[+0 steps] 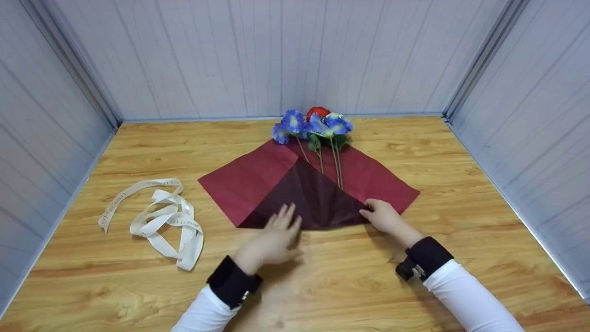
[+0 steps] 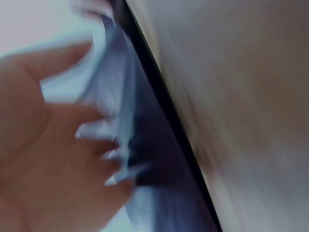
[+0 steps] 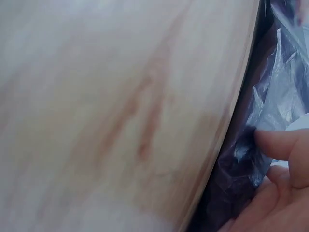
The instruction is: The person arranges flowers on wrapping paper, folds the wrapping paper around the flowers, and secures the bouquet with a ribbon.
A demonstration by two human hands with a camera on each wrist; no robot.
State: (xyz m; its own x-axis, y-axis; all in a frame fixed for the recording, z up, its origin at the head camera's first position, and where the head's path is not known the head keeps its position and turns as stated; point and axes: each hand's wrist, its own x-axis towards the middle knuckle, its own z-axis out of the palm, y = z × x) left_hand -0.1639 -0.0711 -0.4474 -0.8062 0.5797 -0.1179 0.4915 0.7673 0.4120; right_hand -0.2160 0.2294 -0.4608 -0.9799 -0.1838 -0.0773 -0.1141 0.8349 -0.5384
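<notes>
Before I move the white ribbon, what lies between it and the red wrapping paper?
Only bare wooden tabletop; the head view shows nothing set down between the white ribbon and the red wrapping paper.

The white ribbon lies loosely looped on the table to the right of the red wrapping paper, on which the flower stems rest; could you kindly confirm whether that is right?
Not quite: the head view shows the white ribbon loosely looped on the table to the left of the red wrapping paper, on which the flower stems rest.

The table (image 1: 350, 281) is of yellowish wood; on it lie a folded paper (image 1: 299, 193) and, apart, a loosely looped ribbon (image 1: 184, 220).
</notes>
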